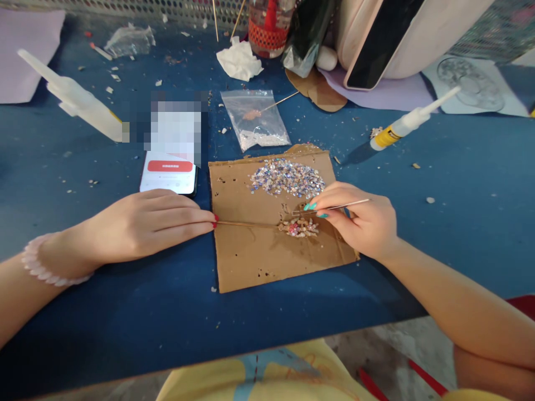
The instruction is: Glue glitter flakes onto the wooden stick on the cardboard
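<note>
My left hand pinches the end of a thin wooden stick between its fingertips. The stick reaches right across a piece of cardboard and bears a small beaded ornament with pink and pale stones at its far end. My right hand is closed on slim metal tweezers, whose tips are just above the ornament. Whether the tips hold a stone is too small to tell. Beyond the ornament, a pile of shiny blue, white and pink rhinestones lies on the cardboard.
A phone lies left of the cardboard. White glue bottles stand at left and right. Behind the cardboard are a zip bag of pale beads, a crumpled tissue and a jar. Scraps dot the blue table.
</note>
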Action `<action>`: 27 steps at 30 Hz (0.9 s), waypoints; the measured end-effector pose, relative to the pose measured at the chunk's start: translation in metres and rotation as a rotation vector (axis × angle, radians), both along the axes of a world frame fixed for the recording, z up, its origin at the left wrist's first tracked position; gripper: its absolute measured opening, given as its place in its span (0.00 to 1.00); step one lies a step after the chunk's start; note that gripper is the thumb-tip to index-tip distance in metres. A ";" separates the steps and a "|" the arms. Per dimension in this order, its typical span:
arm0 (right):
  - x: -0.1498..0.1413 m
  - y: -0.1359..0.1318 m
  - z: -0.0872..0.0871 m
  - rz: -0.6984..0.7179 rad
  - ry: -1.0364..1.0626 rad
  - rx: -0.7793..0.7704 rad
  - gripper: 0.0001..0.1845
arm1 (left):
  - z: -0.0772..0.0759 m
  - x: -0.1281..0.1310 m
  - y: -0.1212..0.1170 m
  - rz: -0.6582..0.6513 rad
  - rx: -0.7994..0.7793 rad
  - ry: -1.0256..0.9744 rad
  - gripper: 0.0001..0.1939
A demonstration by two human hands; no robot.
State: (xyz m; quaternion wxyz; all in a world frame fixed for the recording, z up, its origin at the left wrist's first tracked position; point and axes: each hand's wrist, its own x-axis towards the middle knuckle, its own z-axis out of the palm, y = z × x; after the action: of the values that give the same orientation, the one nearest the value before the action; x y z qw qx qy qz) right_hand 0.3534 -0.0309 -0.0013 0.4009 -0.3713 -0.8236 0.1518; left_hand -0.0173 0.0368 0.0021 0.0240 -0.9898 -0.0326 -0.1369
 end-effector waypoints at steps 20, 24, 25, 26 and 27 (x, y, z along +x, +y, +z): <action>-0.005 -0.009 0.005 0.046 0.077 -0.069 0.06 | -0.001 0.001 0.000 -0.002 -0.011 -0.005 0.20; -0.008 -0.011 0.007 0.083 0.063 -0.057 0.07 | -0.001 0.001 0.000 -0.004 -0.013 -0.004 0.21; -0.009 -0.011 0.007 0.086 0.060 -0.058 0.07 | -0.001 0.001 -0.001 0.001 -0.014 0.000 0.22; -0.009 -0.012 0.007 0.087 0.058 -0.058 0.07 | -0.001 0.001 -0.001 0.006 -0.016 0.001 0.22; -0.009 -0.012 0.008 0.089 0.056 -0.058 0.08 | -0.001 0.001 -0.001 0.009 -0.018 0.002 0.23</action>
State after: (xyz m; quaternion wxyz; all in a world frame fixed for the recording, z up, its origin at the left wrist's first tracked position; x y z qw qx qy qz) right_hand 0.3447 -0.0427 0.0062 0.4059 -0.3411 -0.8231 0.2036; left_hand -0.0160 0.0359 0.0010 0.0158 -0.9899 -0.0383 -0.1357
